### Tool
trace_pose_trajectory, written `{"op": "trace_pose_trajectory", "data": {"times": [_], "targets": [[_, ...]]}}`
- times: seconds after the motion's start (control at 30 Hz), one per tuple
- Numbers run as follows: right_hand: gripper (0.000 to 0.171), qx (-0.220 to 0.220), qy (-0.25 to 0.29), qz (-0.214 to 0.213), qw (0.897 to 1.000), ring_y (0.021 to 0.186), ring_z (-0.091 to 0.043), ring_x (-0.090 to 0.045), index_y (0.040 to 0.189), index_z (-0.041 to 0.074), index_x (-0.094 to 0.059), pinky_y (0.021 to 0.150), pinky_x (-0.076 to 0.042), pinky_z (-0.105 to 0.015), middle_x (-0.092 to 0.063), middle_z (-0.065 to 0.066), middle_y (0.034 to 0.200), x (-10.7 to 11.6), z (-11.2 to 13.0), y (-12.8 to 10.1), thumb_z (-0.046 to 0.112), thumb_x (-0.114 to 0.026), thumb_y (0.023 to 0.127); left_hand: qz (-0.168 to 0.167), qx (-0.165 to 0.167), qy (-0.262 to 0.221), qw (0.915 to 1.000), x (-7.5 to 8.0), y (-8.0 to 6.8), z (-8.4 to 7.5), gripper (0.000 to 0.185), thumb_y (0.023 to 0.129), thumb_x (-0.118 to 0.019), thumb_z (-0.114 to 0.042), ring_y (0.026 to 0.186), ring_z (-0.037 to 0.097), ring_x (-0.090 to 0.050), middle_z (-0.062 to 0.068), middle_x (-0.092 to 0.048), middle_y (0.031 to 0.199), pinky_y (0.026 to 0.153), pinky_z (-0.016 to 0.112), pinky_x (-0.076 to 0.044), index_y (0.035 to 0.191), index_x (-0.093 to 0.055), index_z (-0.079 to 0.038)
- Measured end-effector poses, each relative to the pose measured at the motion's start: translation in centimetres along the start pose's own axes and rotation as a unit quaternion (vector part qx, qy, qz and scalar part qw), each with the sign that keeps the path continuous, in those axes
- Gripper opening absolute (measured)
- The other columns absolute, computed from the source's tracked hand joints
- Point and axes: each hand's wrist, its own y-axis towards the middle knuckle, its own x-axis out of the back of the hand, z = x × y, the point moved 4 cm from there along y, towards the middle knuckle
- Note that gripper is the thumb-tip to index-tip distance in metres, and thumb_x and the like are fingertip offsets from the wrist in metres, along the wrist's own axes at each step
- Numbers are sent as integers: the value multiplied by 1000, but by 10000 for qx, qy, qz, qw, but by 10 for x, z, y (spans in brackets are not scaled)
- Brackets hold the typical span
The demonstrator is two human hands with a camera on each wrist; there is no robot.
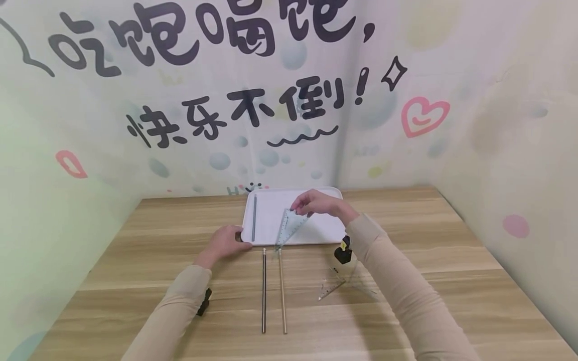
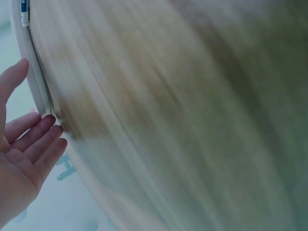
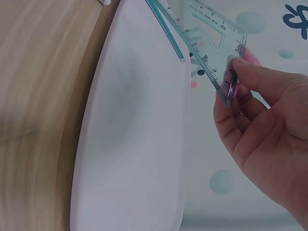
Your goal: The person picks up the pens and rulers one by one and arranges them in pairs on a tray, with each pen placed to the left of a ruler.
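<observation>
My right hand (image 1: 318, 203) pinches a clear set square (image 1: 289, 224) by one end between thumb and fingers. The set square hangs tilted over the white tray (image 1: 268, 213), its lower corner at the tray's front edge. My left hand (image 1: 223, 244) is at the tray's front left corner; in the left wrist view its fingers (image 2: 41, 139) are fairly straight, fingertips at the rim, thumb apart. A grey-green pencil (image 1: 254, 218) lies along the tray's left side. On the table in front are a dark pencil (image 1: 264, 291) and a gold-coloured pencil (image 1: 282, 296), side by side.
Two more clear set squares, one small (image 1: 331, 290) and one fainter (image 1: 363, 287), lie on the wooden table (image 1: 429, 250) near my right forearm. Behind the tray stands a wall (image 1: 289, 165) with printed lettering. Black devices (image 1: 343, 254) sit at both wrists.
</observation>
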Motion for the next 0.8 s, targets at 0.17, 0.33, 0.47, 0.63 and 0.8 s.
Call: {"op": "trace_pose_trajectory", "data": {"times": [0.17,0.33,0.47,0.63,0.8], "targets": [[22,-102,62,-27,9999,79,-16,-51,108,-5,-58,71,-45,-26,-56,-3,84,-1,-3,4,1,-52,88,1,-9,-17,10000,-1,0,-1,23,73,-74,-26,64,15,-43,1,-50,66,59,29,-35,76,-60,-8],[21,-171,76,-106,9998,79,-15,-51,108,-3,-59,71,-45,-27,-56,-3,84,-2,-7,9,1,-52,88,1,12,-3,10000,-1,0,-1,23,73,-74,-26,64,15,-43,1,-49,65,59,29,-35,74,-59,-9],[20,-146,40,-202,9997,79,-14,-51,106,-2,-60,72,-45,-27,-57,-3,85,-3,-9,13,2,-52,88,28,86,40,10000,-1,0,1,23,73,-74,-27,64,15,-42,0,-49,65,59,29,-35,75,-59,-9],[21,-49,62,-315,9995,79,-15,-51,106,-3,-60,74,-45,-30,-58,-7,88,-3,-11,20,0,-52,87,19,121,138,9998,-1,0,1,24,73,-73,-29,65,15,-42,0,-48,66,59,28,-34,76,-60,-10],[19,128,62,-355,9993,82,-19,-53,104,0,-62,75,-45,-34,-61,-9,96,1,-20,34,4,-54,87,15,109,86,9999,-1,0,1,24,73,-74,-29,64,15,-42,0,-48,65,59,29,-34,76,-60,-10]]}}
